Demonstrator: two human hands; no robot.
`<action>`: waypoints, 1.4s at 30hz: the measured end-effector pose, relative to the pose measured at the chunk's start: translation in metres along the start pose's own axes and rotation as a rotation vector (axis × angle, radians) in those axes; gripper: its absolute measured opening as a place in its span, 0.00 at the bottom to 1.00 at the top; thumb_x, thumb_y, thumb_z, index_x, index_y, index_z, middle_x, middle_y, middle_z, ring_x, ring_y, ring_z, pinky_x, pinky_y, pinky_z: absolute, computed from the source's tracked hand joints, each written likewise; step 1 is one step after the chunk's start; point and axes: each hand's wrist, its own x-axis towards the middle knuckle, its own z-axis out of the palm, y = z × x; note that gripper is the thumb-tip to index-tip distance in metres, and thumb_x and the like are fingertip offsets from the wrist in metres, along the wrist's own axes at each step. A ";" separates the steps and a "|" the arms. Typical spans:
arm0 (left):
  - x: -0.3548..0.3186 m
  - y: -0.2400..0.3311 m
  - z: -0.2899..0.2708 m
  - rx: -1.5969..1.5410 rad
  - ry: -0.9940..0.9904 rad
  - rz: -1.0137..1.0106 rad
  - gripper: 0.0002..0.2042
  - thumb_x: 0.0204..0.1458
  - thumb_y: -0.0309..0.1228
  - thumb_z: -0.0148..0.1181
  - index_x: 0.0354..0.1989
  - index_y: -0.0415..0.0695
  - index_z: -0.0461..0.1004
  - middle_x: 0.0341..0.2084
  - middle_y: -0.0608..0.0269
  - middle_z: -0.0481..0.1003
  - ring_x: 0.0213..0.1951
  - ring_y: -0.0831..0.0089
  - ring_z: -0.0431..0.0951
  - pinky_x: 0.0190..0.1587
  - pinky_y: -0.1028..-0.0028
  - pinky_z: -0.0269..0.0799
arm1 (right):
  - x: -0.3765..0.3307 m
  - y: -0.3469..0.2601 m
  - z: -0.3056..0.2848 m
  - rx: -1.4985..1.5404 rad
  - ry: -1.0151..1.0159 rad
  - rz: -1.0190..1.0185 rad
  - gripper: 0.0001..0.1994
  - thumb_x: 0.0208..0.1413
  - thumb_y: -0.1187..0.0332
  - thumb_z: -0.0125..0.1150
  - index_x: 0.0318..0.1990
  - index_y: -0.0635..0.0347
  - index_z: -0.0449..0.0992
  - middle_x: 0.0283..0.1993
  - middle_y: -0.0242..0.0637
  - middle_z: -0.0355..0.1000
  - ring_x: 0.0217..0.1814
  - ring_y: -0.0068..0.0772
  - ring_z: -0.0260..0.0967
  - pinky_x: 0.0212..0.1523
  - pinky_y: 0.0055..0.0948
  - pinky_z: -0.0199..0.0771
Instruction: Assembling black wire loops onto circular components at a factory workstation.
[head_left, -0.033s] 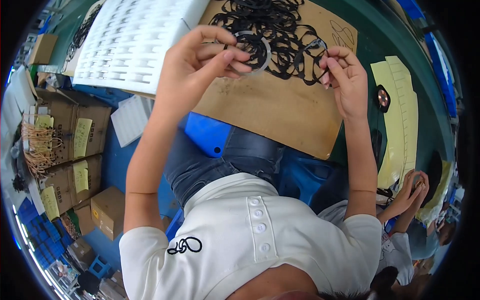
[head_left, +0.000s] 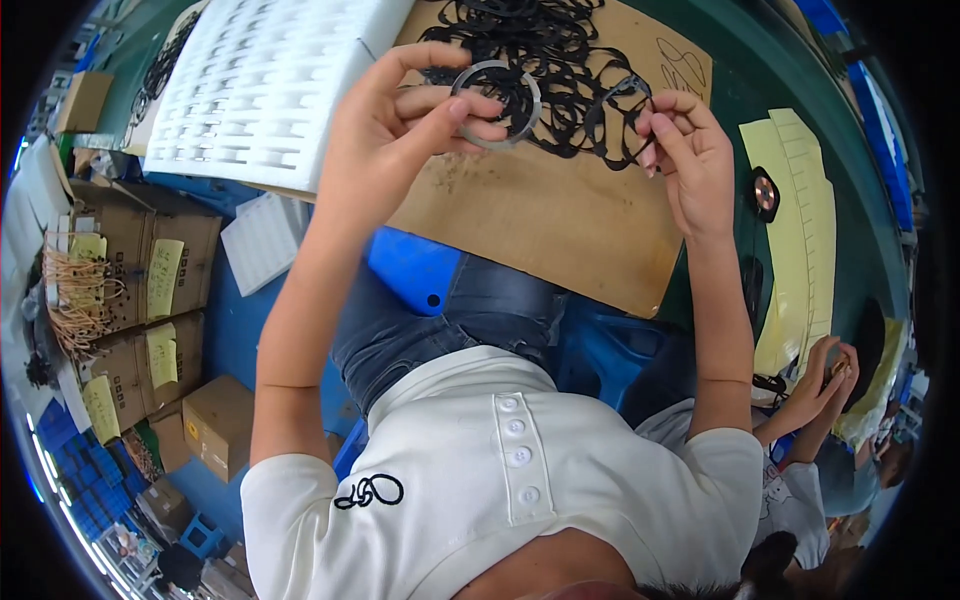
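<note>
1. A green bench (head_left: 770,60) carries a brown cardboard sheet (head_left: 560,215).
2. Over the sheet's far edge, the left hand (head_left: 395,135) pinches a grey ring (head_left: 497,104) between thumb and fingers.
3. The right hand (head_left: 690,150) pinches a thin black ring (head_left: 612,112), beside the black ring pile (head_left: 545,45).
4. Left of the sheet: white foam tray (head_left: 260,85), then brown boxes (head_left: 130,290) with yellow labels (head_left: 163,278).
5. Both hands and rings sit as before.

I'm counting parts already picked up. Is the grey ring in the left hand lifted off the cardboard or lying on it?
Lifted. The left hand pinches the grey ring between thumb and fingers, above the cardboard sheet.
</note>
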 end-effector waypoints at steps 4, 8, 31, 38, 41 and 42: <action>0.005 -0.017 0.024 -0.233 0.057 -0.157 0.13 0.51 0.22 0.51 0.45 0.34 0.66 0.32 0.50 0.75 0.31 0.66 0.78 0.33 0.78 0.76 | -0.005 -0.004 0.004 0.041 -0.027 -0.010 0.08 0.53 0.77 0.50 0.40 0.66 0.69 0.30 0.38 0.70 0.22 0.19 0.61 0.24 0.13 0.62; 0.008 -0.027 0.036 -0.309 0.034 -0.275 0.15 0.52 0.23 0.51 0.48 0.33 0.65 0.33 0.49 0.75 0.32 0.66 0.78 0.33 0.77 0.76 | -0.008 -0.006 0.006 0.035 -0.057 -0.019 0.08 0.52 0.77 0.51 0.40 0.66 0.70 0.30 0.38 0.70 0.23 0.19 0.62 0.24 0.12 0.62; -0.005 -0.045 0.042 -0.301 -0.147 -0.373 0.10 0.49 0.21 0.51 0.40 0.34 0.71 0.28 0.56 0.75 0.30 0.75 0.75 0.36 0.83 0.72 | 0.010 -0.010 0.024 -0.508 -0.367 -0.050 0.06 0.48 0.78 0.53 0.32 0.64 0.76 0.30 0.33 0.72 0.31 0.20 0.66 0.34 0.14 0.65; -0.005 -0.047 0.040 -0.215 -0.117 -0.346 0.11 0.51 0.22 0.49 0.42 0.33 0.70 0.30 0.52 0.75 0.32 0.69 0.77 0.38 0.78 0.74 | 0.012 -0.005 0.023 -0.541 -0.318 -0.093 0.05 0.47 0.78 0.54 0.32 0.64 0.76 0.31 0.31 0.70 0.29 0.19 0.63 0.32 0.14 0.63; -0.005 -0.042 0.044 -0.371 -0.049 -0.458 0.11 0.51 0.22 0.49 0.43 0.32 0.69 0.32 0.50 0.75 0.34 0.65 0.78 0.39 0.75 0.75 | 0.010 -0.003 0.024 -0.613 -0.300 -0.178 0.05 0.47 0.77 0.55 0.31 0.64 0.76 0.30 0.30 0.68 0.28 0.19 0.61 0.30 0.13 0.60; -0.005 -0.042 0.044 -0.373 -0.049 -0.457 0.11 0.51 0.22 0.49 0.43 0.32 0.69 0.32 0.50 0.75 0.34 0.65 0.78 0.39 0.75 0.75 | 0.010 -0.002 0.024 -0.614 -0.301 -0.178 0.05 0.47 0.77 0.55 0.31 0.64 0.76 0.30 0.30 0.68 0.28 0.19 0.61 0.30 0.13 0.60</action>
